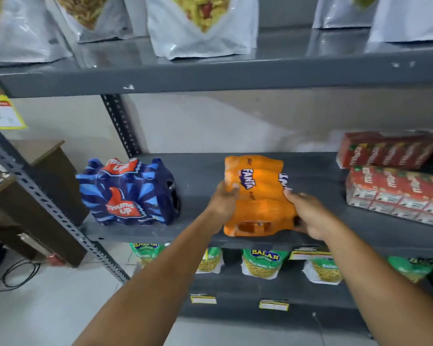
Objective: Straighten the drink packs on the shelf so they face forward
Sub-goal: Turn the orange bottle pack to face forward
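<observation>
**Both hands on the orange pack, mid-turn**

The step in hand looks like the squaring-up of the orange Fanta pack (258,196), which sits at the centre of the frame on the middle shelf (203,171), near its front edge and tilted — its lettering runs sideways rather than facing out. The left hand (223,203) grips the pack's left side, fingers wrapped round the edge and thumb on top. The right hand (308,216) clamps the lower right corner, fingers curled round the side; how far they reach underneath cannot be told.

The next move, as I judge it, calls for a turn of the pack on the shelf until its printed face looks forward, with both hands holding firm, since the shrink-wrap seems soft and may slip.

By count: one orange pack, one blue Thums Up pack (128,193) at centre left — well apart from the orange one, also skewed — and two red juice-carton packs (395,186) at the right edge, one behind the other. The blue pack probably needs straightening too.
</observation>
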`<state>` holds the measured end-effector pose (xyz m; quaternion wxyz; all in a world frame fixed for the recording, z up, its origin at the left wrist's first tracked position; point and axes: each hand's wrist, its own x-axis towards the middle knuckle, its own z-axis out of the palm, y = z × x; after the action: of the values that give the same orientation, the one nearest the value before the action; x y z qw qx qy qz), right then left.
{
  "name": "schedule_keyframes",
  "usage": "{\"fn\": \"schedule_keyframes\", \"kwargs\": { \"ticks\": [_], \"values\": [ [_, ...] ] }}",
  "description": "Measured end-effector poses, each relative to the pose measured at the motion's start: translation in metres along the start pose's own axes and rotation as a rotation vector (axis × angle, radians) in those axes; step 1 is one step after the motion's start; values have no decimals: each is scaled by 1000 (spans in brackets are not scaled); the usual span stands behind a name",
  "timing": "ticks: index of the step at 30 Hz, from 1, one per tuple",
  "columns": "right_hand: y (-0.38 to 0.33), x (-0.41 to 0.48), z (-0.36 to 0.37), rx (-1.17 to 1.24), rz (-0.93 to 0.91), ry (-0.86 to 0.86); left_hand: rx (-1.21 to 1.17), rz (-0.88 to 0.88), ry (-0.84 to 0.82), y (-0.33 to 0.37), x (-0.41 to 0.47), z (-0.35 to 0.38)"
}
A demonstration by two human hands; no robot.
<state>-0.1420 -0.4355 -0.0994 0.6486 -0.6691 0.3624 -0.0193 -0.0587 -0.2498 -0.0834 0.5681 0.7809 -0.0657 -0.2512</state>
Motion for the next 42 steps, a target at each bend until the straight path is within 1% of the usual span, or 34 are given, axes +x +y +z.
{"fn": "schedule_keyframes", "kwargs": {
  "ticks": [2, 4, 6, 8, 10, 12, 13, 15, 17, 19, 21, 25, 27, 29, 31, 32, 34, 35, 37, 39, 42],
  "values": [
    [3, -1, 0, 70, 41, -45, -64, -17, 65, -3, 0, 4],
    [2, -4, 2, 60, 25, -37, -129, -26, 77, -3, -1, 4],
    [-6, -9, 5, 36, -17, 5, -180, -14, 87, -4, -1, 3],
    [-15, -13, 4, -29, -121, 68, -199, 26, 80, -5, -2, 4],
    [-28, -18, 1, -123, -248, 102, -211, 95, 82, -7, -2, 4],
    [-45, -28, 1, -216, -365, 121, -182, 139, 134, -14, -1, 3],
    [-55, -34, 4, -271, -425, 138, -132, 153, 181, -19, 1, 1],
    [-71, -44, 15, -444, -551, 179, 54, 208, 260, -27, 4, -3],
    [-87, -53, 34, -629, -661, 218, 201, 262, 283, -32, 3, -6],
    [-95, -57, 55, -792, -707, 248, 298, 281, 297, -34, 2, -7],
    [-96, -54, 76, -883, -735, 251, 290, 277, 300, -38, 3, -6],
    [-93, -50, 100, -1048, -731, 262, 61, 254, 276, -46, 5, 0],
    [-95, -50, 100, -1055, -732, 253, -56, 255, 232, -48, 6, 1],
    [-102, -45, 93, -1062, -727, 145, -177, 245, 198, -49, 2, 3],
    [-119, -30, 81, -956, -745, 55, -279, 291, 202, -49, -13, 8],
    [-130, -19, 75, -891, -786, 64, -285, 349, 200, -49, -22, 15],
    [-149, 7, 65, -774, -810, 61, -160, 459, 191, -50, -37, 30],
    [-156, 21, 61, -736, -771, 17, -75, 487, 198, -48, -39, 37],
    [-158, 46, 58, -721, -642, -113, 49, 483, 236, -49, -33, 44],
    [-148, 63, 56, -690, -534, -209, 49, 474, 215, -49, -25, 41],
    [-136, 69, 49, -496, -517, -193, 26, 543, 144, -50, -19, 30]
  ]
}}
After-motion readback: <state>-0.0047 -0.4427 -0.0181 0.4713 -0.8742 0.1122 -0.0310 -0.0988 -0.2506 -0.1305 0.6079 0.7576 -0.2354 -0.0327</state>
